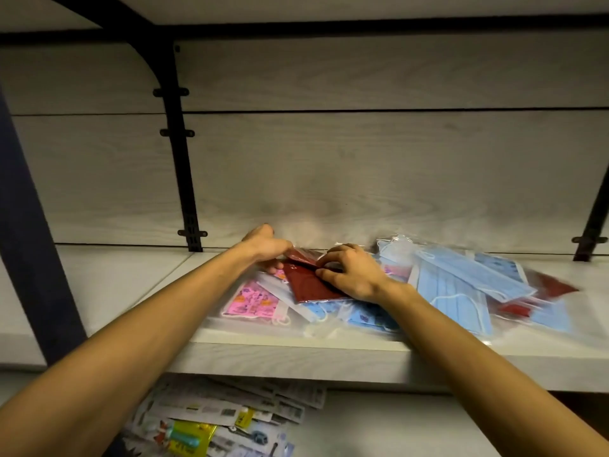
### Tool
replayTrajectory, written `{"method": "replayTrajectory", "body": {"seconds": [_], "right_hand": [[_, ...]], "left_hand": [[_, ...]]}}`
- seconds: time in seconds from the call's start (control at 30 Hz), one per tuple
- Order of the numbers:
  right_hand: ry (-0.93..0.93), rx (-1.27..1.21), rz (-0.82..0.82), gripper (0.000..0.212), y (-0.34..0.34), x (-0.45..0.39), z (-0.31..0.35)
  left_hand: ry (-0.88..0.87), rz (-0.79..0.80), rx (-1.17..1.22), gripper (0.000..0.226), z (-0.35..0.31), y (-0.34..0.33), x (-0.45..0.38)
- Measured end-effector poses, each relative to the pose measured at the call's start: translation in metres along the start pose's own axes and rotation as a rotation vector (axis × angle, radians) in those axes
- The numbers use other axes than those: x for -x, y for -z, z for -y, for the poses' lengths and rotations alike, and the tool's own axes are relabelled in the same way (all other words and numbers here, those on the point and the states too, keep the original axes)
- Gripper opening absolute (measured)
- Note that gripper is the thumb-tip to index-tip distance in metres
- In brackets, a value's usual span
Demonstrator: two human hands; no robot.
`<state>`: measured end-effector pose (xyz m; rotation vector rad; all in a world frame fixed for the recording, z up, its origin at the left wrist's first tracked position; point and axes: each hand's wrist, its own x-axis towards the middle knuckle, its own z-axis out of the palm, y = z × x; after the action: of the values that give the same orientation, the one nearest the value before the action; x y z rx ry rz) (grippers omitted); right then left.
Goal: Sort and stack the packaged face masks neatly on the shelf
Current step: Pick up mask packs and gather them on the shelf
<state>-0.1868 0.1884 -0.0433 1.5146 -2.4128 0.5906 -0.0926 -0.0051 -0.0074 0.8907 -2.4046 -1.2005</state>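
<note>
Left hand [263, 247] pinching far corner of dark red mask packet [308, 282]; right hand [351, 275] gripping its right edge. Lying atop pink patterned packet [252, 300], mid-shelf [99, 291]. Judging: light, floppy, slick film, so pinching edges, supporting flat. Blue mask packets [461, 288] sprawling right, glossy, pleated.

A dark red packaged mask [308, 285] lies flat on top of the pile on the pale shelf [296, 354], under the right grip [349, 272] and touching the left grip [267, 249] at its far end. Just left of the grips sits a pink patterned mask pack [252, 300], tilted. Below the right grip lies a blue printed pack [365, 316]. Right of the right grip, plain light-blue masks [461, 291] overlap loosely in clear bags, with another red pack [540, 291] beyond them.
</note>
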Motion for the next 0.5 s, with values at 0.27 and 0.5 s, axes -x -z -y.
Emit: {"method": "replayTrajectory", "body": {"seconds": [0.27, 0.5], "right_hand": [[0.003, 0.067, 0.009, 0.035, -0.005, -0.007, -0.005], [-0.048, -0.045, -0.073, 0.032, -0.003, -0.002, -0.001]], "left_hand": [[0.156, 0.003, 0.128, 0.043, -0.018, -0.004, 0.004], [0.174, -0.014, 0.071, 0.054, -0.022, -0.006, 0.008]]}}
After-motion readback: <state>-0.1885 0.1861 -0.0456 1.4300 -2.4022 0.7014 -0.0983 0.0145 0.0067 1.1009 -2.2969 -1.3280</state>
